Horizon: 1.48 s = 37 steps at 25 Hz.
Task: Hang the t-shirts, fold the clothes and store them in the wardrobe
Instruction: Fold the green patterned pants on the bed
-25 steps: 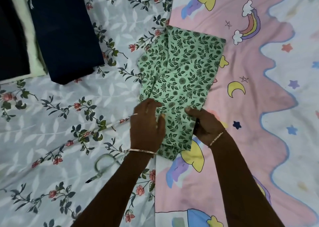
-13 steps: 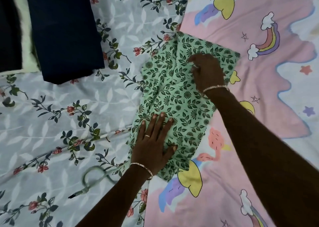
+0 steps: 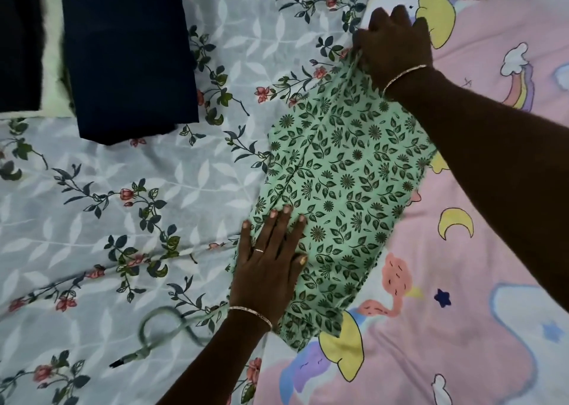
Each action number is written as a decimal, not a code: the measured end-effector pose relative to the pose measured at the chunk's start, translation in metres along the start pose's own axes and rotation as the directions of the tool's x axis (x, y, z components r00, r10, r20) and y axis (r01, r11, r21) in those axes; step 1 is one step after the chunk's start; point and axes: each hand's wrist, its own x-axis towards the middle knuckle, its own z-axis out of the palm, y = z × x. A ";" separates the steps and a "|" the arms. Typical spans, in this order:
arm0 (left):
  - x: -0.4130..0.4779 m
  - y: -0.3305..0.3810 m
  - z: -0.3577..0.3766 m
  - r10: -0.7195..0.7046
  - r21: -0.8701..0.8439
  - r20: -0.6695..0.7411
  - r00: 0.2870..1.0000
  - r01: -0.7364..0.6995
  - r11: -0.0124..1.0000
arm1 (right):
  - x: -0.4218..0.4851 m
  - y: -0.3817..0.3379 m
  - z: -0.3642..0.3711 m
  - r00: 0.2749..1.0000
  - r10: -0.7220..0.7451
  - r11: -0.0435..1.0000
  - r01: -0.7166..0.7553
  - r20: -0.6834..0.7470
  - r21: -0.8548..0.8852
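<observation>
Left hand (image 3: pixel 268 266): laid flat, fingers straight, pressed on the near left part of the green leaf-print cloth (image 3: pixel 345 189). Right hand (image 3: pixel 397 44): curled round the cloth's far edge, which is bunched there. Cloth: folded, oblong, laid where the grey floral sheet (image 3: pixel 123 204) is met by the pink cartoon sheet (image 3: pixel 462 312). Far left: folded navy garment (image 3: pixel 129 56). Near left: looped green cord (image 3: pixel 166 327), blurred.

Single head-worn view, looking steeply down — close over the bed (image 3: pixel 107 195), wide-angle, edges seemingly soft.
</observation>
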 end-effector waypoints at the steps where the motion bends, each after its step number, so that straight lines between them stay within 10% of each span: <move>1: 0.000 0.000 0.000 0.000 0.007 0.003 1.000 0.000 1.000 | 0.002 -0.001 0.001 1.000 0.024 1.000 -0.024 0.002 0.003; 13: 0.007 -0.001 -0.006 0.068 -0.039 -0.019 0.997 -0.069 0.997 | -0.148 -0.124 0.013 0.972 0.223 0.745 -0.219 0.073 0.630; 18: 0.006 -0.009 -0.004 0.060 -0.022 -0.001 0.998 -0.060 0.998 | -0.204 -0.088 0.041 0.991 -0.032 0.940 -0.014 0.129 0.340; 25: -0.004 -0.015 -0.012 -0.133 -0.283 -0.202 0.970 0.072 0.956 | -0.177 -0.021 0.041 0.802 0.525 0.701 -0.597 0.284 0.391; 31: -0.026 -0.031 -0.028 -0.541 -0.526 0.010 0.841 0.464 0.713 | -0.311 -0.177 -0.025 0.958 -0.006 0.700 -0.201 0.287 0.685; 35: -0.024 -0.033 -0.044 -0.490 -0.603 0.403 0.773 0.627 0.494 | -0.375 -0.228 -0.043 0.941 0.061 0.796 -0.248 0.334 0.553; 37: -0.022 -0.034 -0.052 -0.419 -0.736 0.530 0.737 0.646 0.203 | -0.378 -0.245 -0.056 0.933 0.140 0.757 -0.318 0.332 0.571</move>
